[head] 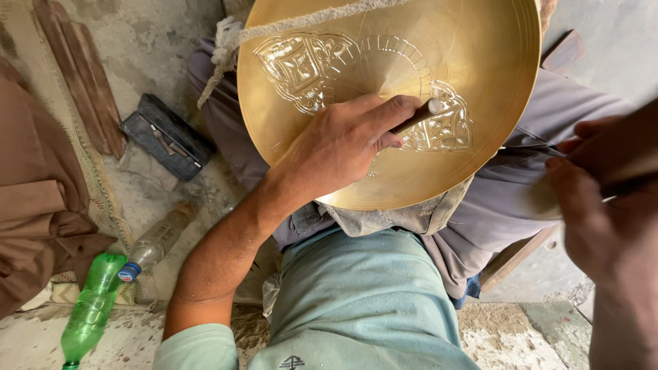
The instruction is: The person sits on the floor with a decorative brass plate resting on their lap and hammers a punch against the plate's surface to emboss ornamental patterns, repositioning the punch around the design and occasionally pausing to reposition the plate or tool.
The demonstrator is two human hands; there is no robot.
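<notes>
Rough concrete floor [157, 41], dusty. Green plastic bottle [92, 305] laid at lower left, clear bottle [156, 243] just beside it. Dark flat case [166, 136] set near wooden slats [81, 72]. Brown cloth [34, 199] heaped at left edge.

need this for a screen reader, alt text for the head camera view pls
A person's left hand presses a chisel against an engraved brass dish resting on their lap, while the blurred right hand grips a hammer. A green bottle lies on the floor.
</notes>
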